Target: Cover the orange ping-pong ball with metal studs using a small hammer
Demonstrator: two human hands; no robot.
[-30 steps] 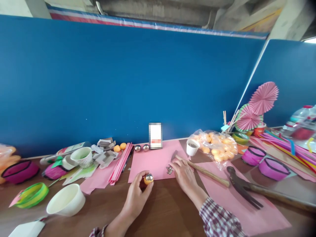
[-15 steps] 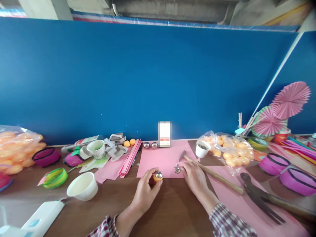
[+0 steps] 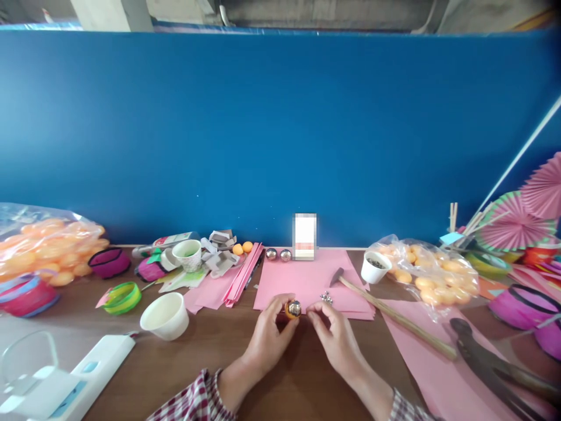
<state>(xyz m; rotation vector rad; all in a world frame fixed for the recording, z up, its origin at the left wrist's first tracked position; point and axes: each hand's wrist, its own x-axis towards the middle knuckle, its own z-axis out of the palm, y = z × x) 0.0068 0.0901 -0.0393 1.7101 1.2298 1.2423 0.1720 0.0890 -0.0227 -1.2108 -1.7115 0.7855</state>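
Between the thumb and fingers of my left hand [image 3: 270, 336] is an orange ball [image 3: 293, 310], its upper side covered in shiny silver metal. My right hand [image 3: 338, 336] is pinched just right of the ball, thumb and forefinger together; whatever it holds is too small to make out. Behind its fingertips, a small heap of silver metal bits [image 3: 326, 297] lies on the pink paper [image 3: 302, 280]. Two shiny silver balls [image 3: 278, 254] rest at the paper's back left. A hammer [image 3: 394, 314] with a wooden handle lies to the right, its head on the paper.
Right of the paper stand a white cup [image 3: 376, 268] of small dark bits and a plastic bag [image 3: 432, 272] of orange balls. Pliers-like dark tongs [image 3: 486, 362] lie at front right. At left are a white bowl [image 3: 165, 316], a power strip [image 3: 94, 368] and another ball bag [image 3: 48, 245].
My right hand has drawn back from the silver bits toward the ball, its fingers now pinched. My left hand still holds the ball. The view has shifted a little left.
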